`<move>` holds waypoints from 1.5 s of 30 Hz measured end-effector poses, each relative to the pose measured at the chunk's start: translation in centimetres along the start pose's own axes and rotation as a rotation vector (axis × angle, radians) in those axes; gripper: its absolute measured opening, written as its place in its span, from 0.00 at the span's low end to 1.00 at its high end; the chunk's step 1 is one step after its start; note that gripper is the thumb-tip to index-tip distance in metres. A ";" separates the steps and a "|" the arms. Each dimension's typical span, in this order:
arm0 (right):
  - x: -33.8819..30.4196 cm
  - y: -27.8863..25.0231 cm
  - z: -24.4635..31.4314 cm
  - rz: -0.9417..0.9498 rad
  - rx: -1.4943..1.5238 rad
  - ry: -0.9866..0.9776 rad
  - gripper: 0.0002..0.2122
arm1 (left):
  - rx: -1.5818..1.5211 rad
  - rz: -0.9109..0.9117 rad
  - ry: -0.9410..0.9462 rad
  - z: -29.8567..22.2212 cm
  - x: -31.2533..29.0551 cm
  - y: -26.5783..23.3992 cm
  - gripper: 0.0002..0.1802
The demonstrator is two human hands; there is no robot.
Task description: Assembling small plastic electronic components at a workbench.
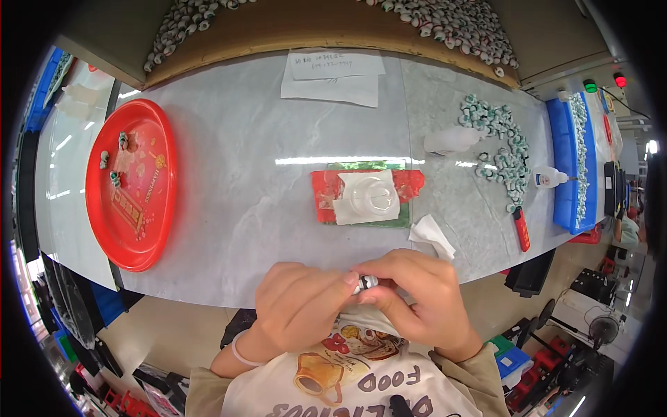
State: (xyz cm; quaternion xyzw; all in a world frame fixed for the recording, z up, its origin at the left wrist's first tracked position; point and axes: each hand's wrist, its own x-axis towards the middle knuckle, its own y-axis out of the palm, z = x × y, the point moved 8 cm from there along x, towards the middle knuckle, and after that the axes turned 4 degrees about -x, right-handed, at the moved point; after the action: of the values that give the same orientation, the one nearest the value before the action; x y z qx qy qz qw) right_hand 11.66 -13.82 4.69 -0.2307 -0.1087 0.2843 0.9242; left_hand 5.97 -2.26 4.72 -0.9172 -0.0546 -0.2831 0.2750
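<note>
In front of my chest, just past the table's near edge, a small rounded white piece with black markings (pixel 367 282) is held between my fingertips. My left hand (pixel 299 306) pinches it from the left. The thumb and fingers of my right hand (pixel 422 295) close on its other side. Beyond my hands lies a red packet (pixel 324 199) with a white paper sheet (pixel 344 211) and a clear plastic dish (pixel 374 194) on it. A crumpled white tissue (pixel 433 236) rests nearest my right hand.
At left stands a red oval tray (pixel 167 184) with 3 small pieces. To the right are a white bottle (pixel 451 141), a nozzle bottle (pixel 547 177), many green-white pieces (pixel 511 163), a red-handled tool (pixel 521 231) and a blue bin (pixel 564 167). Paper sheets (pixel 330 90) lie at the back.
</note>
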 end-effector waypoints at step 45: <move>-1.4 -0.7 3.4 -0.157 -0.182 -0.455 0.14 | -0.379 -0.219 -0.265 2.6 -2.0 -1.5 0.22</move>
State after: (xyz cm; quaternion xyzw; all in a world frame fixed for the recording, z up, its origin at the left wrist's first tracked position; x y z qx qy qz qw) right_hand 9.68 -13.87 7.90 -0.2341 -0.3564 0.2455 0.8706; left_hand 5.16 0.46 2.53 -0.9701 -0.1353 -0.1936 0.0561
